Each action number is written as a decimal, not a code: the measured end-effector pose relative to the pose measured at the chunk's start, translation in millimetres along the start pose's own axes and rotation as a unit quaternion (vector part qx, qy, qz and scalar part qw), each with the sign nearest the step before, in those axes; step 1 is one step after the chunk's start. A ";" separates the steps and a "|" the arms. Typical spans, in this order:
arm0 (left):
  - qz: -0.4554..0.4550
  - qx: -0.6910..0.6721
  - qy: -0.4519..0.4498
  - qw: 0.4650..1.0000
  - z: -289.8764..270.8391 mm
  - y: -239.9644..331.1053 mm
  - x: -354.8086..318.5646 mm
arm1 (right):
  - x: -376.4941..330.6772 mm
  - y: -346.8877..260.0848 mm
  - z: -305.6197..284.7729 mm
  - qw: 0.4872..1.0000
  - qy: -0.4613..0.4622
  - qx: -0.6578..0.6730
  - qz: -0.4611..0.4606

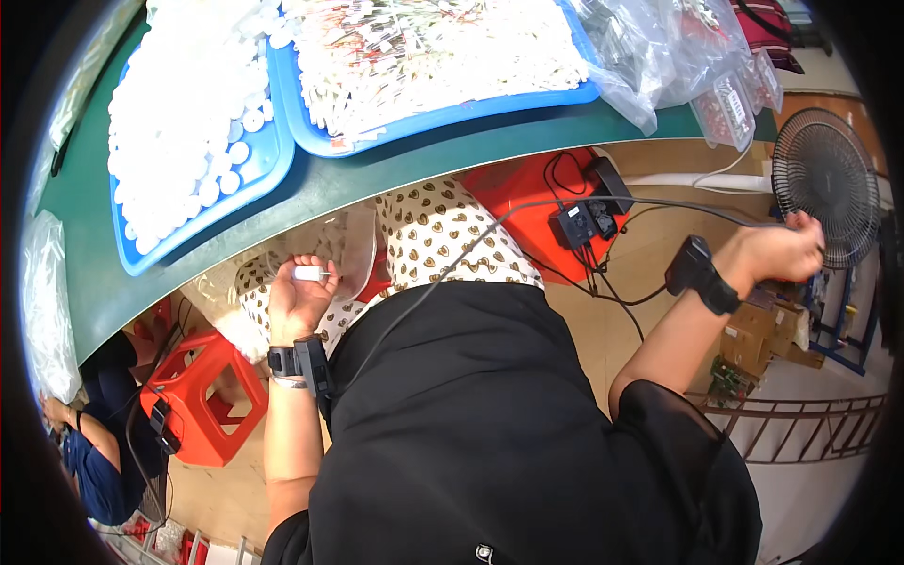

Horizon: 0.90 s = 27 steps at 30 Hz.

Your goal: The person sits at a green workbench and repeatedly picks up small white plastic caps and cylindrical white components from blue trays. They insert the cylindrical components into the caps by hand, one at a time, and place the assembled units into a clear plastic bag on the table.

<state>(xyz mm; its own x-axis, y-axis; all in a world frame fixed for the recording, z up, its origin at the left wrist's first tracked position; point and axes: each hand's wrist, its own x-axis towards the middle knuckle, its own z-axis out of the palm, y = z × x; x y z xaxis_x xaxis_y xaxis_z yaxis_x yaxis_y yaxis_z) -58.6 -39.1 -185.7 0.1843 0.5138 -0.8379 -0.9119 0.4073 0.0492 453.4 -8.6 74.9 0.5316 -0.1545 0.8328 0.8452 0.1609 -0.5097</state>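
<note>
In the head view, a small white plastic piece (309,273) with a thin pin at one end is pinched between the fingertips of the left hand (299,299), just below the edge of the green table (377,174), over the lap. It is judged light, stiff and easily dropped, best held by its thicker body. The right hand (777,250) is stretched to the floor fan (827,188), apparently closed on its grille. Blue trays (273,155) of white parts lie above.
</note>
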 end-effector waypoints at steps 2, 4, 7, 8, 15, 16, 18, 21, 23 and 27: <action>0.002 0.000 -0.002 1.000 0.5 0.6 0.5 | -17.6 54.1 -10.9 0.993 0.013 -0.042 0.112; 0.009 -0.003 -0.005 1.000 0.4 0.8 -2.6 | -34.4 112.9 -38.9 0.971 -0.024 -0.092 0.218; 0.013 0.002 -0.003 1.000 4.0 1.2 -3.6 | -55.9 197.3 -100.5 0.935 -0.054 -0.237 0.258; 0.012 -0.003 -0.002 1.000 2.8 1.2 -4.2 | -64.7 219.3 -125.5 0.917 -0.092 -0.292 0.255; -0.001 -0.018 -0.008 1.000 2.4 2.3 -1.6 | -109.6 268.2 -297.7 0.325 -0.647 -0.672 0.154; -0.013 -0.022 -0.008 1.000 1.9 2.7 0.5 | -98.5 281.7 -309.5 0.093 -0.769 -0.623 0.108; 0.005 -0.022 -0.009 1.000 -1.9 1.7 -1.4 | -112.5 239.8 -262.2 -0.067 -0.814 -0.562 0.131; 0.010 -0.021 -0.003 1.000 0.9 0.5 -2.0 | -97.2 190.4 -207.9 -0.094 -0.833 -0.524 0.152; 0.010 -0.017 -0.001 1.000 3.2 0.3 -0.5 | -97.8 164.9 -181.8 -0.001 -0.836 -0.537 0.115; 0.016 -0.002 0.000 1.000 5.9 -2.3 2.2 | -135.2 147.9 -138.1 0.279 -0.849 -0.448 -0.015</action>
<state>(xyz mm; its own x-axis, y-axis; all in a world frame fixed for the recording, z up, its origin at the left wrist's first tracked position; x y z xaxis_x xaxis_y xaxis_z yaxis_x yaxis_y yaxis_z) -53.9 -34.5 -184.4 0.1556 0.5262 -0.8360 -0.9187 0.3880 0.0733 514.1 -98.6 -142.9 0.3741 0.6640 -0.6474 0.9267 -0.2413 0.2881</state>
